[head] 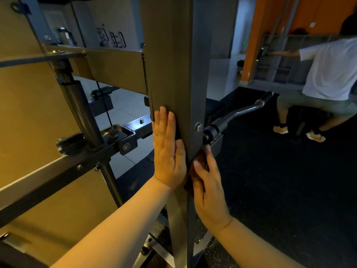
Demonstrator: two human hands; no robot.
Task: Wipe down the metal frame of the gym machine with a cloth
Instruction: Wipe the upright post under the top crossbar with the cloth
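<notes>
Left hand [170,151]: I see it flat, fingers straight, palm laid on the post's left face, just toward 6 o'clock from centre.
Right hand [208,188]: at 5 o'clock, fingers stretched out, pressing the cloth against the post's near edge.
Cloth [200,161]: dark reddish-brown, bunched, mostly hidden under my right fingers.
Frame post [173,64]: dull grey-brown square upright, running from 12 to 6 o'clock.
Bolt [198,127]: on its right face, above the cloth.
</notes>
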